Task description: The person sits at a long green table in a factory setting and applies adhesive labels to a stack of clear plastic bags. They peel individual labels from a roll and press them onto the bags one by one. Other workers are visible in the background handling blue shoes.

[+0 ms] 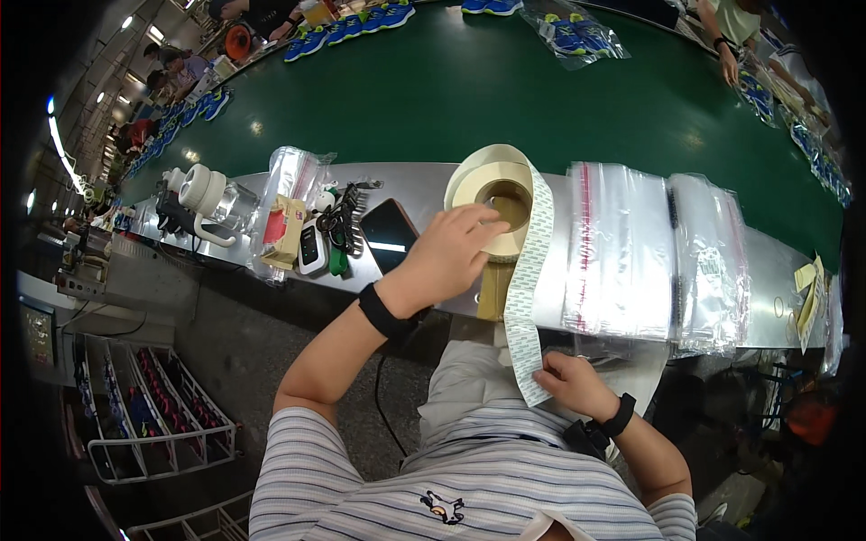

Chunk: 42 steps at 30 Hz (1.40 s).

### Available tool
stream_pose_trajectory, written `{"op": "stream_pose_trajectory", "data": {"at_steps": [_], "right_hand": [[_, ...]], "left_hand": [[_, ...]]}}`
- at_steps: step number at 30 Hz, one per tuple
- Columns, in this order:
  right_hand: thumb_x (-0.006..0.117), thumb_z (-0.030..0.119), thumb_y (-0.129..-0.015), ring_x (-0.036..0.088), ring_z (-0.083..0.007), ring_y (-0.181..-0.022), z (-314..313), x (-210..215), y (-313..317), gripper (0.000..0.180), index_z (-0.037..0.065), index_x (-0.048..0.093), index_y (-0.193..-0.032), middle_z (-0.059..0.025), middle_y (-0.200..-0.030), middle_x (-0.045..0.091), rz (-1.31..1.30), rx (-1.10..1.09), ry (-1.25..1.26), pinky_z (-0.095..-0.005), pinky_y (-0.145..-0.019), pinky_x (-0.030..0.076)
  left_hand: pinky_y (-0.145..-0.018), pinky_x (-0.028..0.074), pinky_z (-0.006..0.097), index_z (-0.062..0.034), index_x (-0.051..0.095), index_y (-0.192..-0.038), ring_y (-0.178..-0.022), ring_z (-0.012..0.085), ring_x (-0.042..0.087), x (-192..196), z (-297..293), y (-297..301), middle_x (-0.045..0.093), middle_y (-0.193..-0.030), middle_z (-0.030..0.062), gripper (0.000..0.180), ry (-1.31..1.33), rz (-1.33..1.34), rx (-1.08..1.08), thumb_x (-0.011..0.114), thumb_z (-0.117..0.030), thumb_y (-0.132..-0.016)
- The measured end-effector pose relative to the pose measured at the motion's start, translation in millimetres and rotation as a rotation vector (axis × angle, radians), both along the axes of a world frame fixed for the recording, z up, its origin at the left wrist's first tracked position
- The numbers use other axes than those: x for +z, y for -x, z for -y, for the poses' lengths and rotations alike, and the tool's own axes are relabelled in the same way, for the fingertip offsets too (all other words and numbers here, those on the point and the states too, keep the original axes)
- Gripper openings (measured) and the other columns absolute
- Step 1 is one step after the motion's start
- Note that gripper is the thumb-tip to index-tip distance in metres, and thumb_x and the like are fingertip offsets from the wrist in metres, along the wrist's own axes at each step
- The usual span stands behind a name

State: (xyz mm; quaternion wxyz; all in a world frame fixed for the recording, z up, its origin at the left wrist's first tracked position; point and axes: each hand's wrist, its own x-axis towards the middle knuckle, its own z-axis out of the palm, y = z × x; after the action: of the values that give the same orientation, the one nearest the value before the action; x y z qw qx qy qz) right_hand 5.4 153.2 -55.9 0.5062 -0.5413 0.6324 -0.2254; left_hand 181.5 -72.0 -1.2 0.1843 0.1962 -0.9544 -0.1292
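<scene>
Green conveyor belt (469, 99) curves behind a grey metal table (424, 176). On it, the left hand (448, 255) grips a large cream roll of sticker labels (494, 194); the right hand (570, 383) pinches its hanging white label strip (525, 298) near clear plastic bags (622, 248).

Metal bench ledge (424, 176) runs along near edge of green conveyor belt (505, 99). On ledge, left end to right: white mug (203, 194), clear bags (289, 203), small white device (312, 247), black phone (391, 234), label roll (492, 194) mid-ledge, stacked clear bags (622, 248), yellow notes (809, 288) at right end. On belt far edge: blue shoes (361, 20), probably bagged pair (577, 36).
</scene>
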Motion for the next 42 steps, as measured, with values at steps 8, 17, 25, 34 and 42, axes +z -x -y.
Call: {"op": "stream_pose_trajectory", "data": {"at_steps": [8, 17, 25, 34, 42], "right_hand": [[0.056, 0.019, -0.095, 0.045, -0.0037, -0.066, 2, 19, 3, 0.016, 0.003, 0.058, -0.089, 0.0049, -0.073, 0.054, 0.488, -0.347, -0.003, -0.0189, -0.059, 0.037], [0.057, 0.018, -0.094, 0.057, -0.0158, -0.104, -23, 20, 25, 0.041, 0.002, 0.046, -0.129, -0.008, -0.118, 0.057, 0.86, -0.302, 0.126, -0.0307, -0.091, 0.044], [0.06, 0.01, -0.091, 0.054, -0.0046, -0.075, -20, 14, 20, 0.015, -0.001, 0.058, -0.101, -0.0004, -0.085, 0.062, 0.576, -0.415, 0.059, -0.0216, -0.066, 0.045], [0.058, 0.014, -0.093, 0.05, -0.0028, -0.072, -10, 19, 25, 0.032, 0.001, 0.048, -0.12, -0.0004, -0.087, 0.055, 1.057, -0.678, -0.098, -0.0189, -0.065, 0.044], [0.067, 0.012, -0.082, 0.065, -0.0279, -0.083, -35, 59, 77, 0.019, 0.004, 0.064, -0.098, -0.0136, -0.093, 0.066, -0.412, -0.37, 0.692, -0.0336, -0.07, 0.053]], "left_hand": [[-0.076, 0.049, 0.035, -0.0073, 0.063, -0.104, -0.09, 0.026, 0.059, 17, -98, 7, 0.06, -0.097, 0.0066, 0.034, -0.386, -0.049, -0.257, 0.074, -0.015, -0.073], [-0.072, 0.05, 0.033, -0.0032, 0.062, -0.106, -0.083, 0.0263, 0.061, -8, -115, 24, 0.061, -0.095, 0.0116, 0.031, -0.649, -0.291, 0.016, 0.069, -0.006, -0.076], [-0.076, 0.049, 0.032, -0.0033, 0.062, -0.106, -0.088, 0.0248, 0.059, 5, -109, 36, 0.061, -0.101, 0.0097, 0.032, -0.231, -0.298, 0.162, 0.069, -0.005, -0.075], [-0.075, 0.048, 0.036, -0.007, 0.063, -0.101, -0.089, 0.0271, 0.058, -12, -123, 30, 0.06, -0.101, 0.0076, 0.034, -0.194, -0.121, -0.132, 0.074, -0.015, -0.07], [-0.072, 0.048, 0.034, -0.0059, 0.064, -0.095, -0.083, 0.0242, 0.058, 1, -112, 34, 0.062, -0.094, 0.0075, 0.028, -0.293, 0.005, -0.226, 0.073, -0.012, -0.069]]}}
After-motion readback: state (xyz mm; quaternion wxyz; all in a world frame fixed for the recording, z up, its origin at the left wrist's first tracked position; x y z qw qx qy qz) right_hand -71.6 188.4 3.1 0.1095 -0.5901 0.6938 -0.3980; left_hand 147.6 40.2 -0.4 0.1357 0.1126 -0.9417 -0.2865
